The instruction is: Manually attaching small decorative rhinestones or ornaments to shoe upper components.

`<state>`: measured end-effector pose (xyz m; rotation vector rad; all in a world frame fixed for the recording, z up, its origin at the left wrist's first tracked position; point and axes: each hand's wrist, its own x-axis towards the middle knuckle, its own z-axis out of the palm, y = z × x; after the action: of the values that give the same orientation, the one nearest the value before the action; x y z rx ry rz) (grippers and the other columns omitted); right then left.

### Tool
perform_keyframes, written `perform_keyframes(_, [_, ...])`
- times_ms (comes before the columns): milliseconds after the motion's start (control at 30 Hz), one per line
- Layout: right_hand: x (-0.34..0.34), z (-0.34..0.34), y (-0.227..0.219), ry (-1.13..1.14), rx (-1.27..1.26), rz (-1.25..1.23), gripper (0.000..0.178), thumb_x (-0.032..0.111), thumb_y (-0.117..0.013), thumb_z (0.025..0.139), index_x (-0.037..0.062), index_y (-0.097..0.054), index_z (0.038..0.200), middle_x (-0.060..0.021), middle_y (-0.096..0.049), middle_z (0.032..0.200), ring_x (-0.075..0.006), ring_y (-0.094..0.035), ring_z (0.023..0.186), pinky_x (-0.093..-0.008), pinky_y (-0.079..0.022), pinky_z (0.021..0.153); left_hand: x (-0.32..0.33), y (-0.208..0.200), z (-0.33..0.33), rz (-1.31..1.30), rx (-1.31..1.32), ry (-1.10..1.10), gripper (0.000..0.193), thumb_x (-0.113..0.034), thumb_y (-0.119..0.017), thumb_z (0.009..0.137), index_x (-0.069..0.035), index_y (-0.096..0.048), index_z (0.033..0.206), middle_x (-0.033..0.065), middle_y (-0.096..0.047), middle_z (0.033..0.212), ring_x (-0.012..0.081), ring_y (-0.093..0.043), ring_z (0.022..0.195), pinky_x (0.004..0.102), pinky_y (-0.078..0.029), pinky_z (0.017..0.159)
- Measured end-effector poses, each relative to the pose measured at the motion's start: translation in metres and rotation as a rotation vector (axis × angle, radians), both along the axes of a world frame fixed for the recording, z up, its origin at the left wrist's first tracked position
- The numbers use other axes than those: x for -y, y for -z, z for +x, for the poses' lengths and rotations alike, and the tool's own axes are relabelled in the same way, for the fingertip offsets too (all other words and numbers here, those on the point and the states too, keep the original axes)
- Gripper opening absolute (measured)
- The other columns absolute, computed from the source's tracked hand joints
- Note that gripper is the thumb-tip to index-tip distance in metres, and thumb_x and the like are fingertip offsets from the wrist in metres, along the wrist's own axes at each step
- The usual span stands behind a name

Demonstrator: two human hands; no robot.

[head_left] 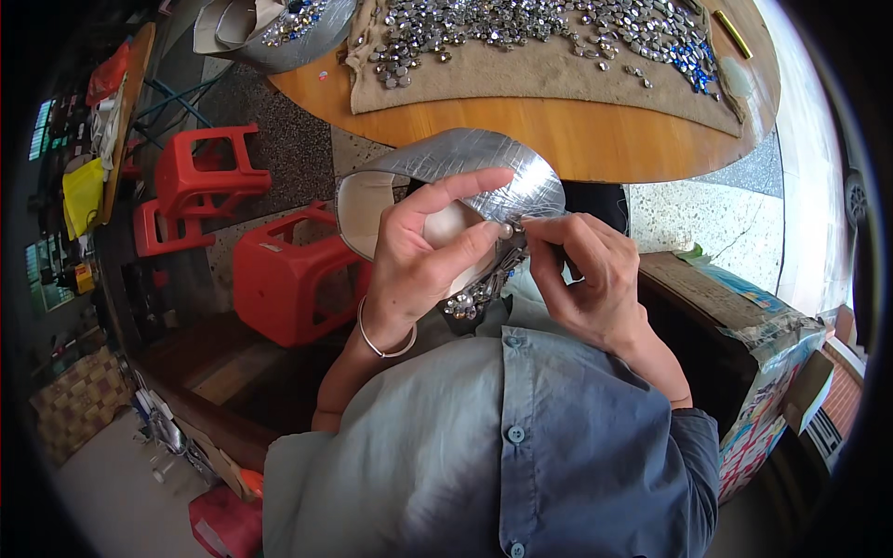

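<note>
In front of my body is a curved, shiny silver piece (474, 153) with a cream lining, its surface scratched and crossed by fine lines. My left hand (423, 246) grips it, the index finger stretched over the silver and the thumb beside a round pearl-like bead (505, 230). A cluster of rhinestones and beads (465, 302) covers its lower end, partly behind my hands. Right beside the bead, my right hand (591, 270) is closed in a pinch, thumb and index finger together. Whatever lies between those fingertips is too small to make out.
On the round wooden table (558, 149), a beige cloth (521, 79) bears many loose clear and blue rhinestones (688, 65). A similar silver piece (298, 46) lies at its left edge, a gold tube (733, 34) at far right. Red plastic stools (279, 279) stand left; a wooden ledge (688, 288) is at right.
</note>
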<state>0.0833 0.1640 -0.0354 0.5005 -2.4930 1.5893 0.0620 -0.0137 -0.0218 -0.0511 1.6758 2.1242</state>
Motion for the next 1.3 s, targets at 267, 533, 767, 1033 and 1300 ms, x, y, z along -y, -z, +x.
perform_keyframes(267, [0.000, 0.000, 0.000, -0.003, 0.034, -0.012, 0.018, -0.007, -0.060, 0.071, 0.0007, -0.060, 0.087, -0.0064, -0.056, 0.065, -0.0126, -0.048, 0.049, -0.0240, -0.035, 0.041, 0.000, 0.001, 0.001, -0.007, 0.006, 0.004, 0.040, 0.006, -0.057, 0.079, 0.004, -0.051, 0.118, 0.0093, -0.061, 0.101, 0.0112, -0.058, 0.089, 0.0216, -0.047, 0.077])
perform_keyframes(533, [-0.001, -0.002, 0.000, -0.029, 0.019, -0.002, 0.017, -0.007, -0.059, 0.072, 0.0001, -0.060, 0.088, -0.0071, -0.057, 0.066, -0.0127, -0.051, 0.051, -0.0235, -0.038, 0.044, 0.001, 0.003, 0.000, 0.036, 0.019, -0.009, 0.041, 0.007, -0.056, 0.079, 0.004, -0.051, 0.119, 0.0102, -0.061, 0.103, 0.0114, -0.059, 0.089, 0.0212, -0.047, 0.076])
perform_keyframes(767, [-0.002, -0.001, 0.001, -0.038, 0.102, -0.039, 0.017, -0.007, -0.058, 0.074, -0.0004, -0.060, 0.089, -0.0072, -0.059, 0.067, -0.0095, -0.052, 0.053, -0.0215, -0.038, 0.045, 0.000, 0.003, 0.001, 0.067, 0.001, -0.005, 0.039, 0.007, -0.053, 0.081, 0.001, -0.051, 0.120, -0.0048, -0.055, 0.068, -0.0012, -0.046, 0.057, 0.0143, -0.035, 0.049])
perform_keyframes(1033, [0.002, -0.002, 0.002, 0.000, 0.059, -0.032, 0.016, -0.003, -0.061, 0.069, 0.0018, -0.058, 0.084, -0.0095, -0.053, 0.058, -0.0238, -0.054, 0.053, -0.0329, -0.042, 0.050, -0.002, -0.001, 0.005, -0.145, -0.112, 0.000, 0.038, 0.007, -0.055, 0.079, 0.002, -0.054, 0.116, 0.0095, -0.062, 0.099, 0.0113, -0.059, 0.084, 0.0219, -0.046, 0.073])
perform_keyframes(1300, [0.015, -0.008, 0.011, 0.043, -0.011, 0.020, 0.015, 0.005, -0.063, 0.075, 0.0013, -0.051, 0.082, -0.0106, -0.055, 0.066, -0.0281, -0.054, 0.058, -0.0357, -0.043, 0.053, -0.018, -0.001, 0.004, -0.832, -0.993, -0.034, 0.049, 0.011, -0.056, 0.067, -0.010, -0.063, 0.110, 0.0094, -0.066, 0.088, 0.0247, -0.063, 0.077, 0.0339, -0.050, 0.072])
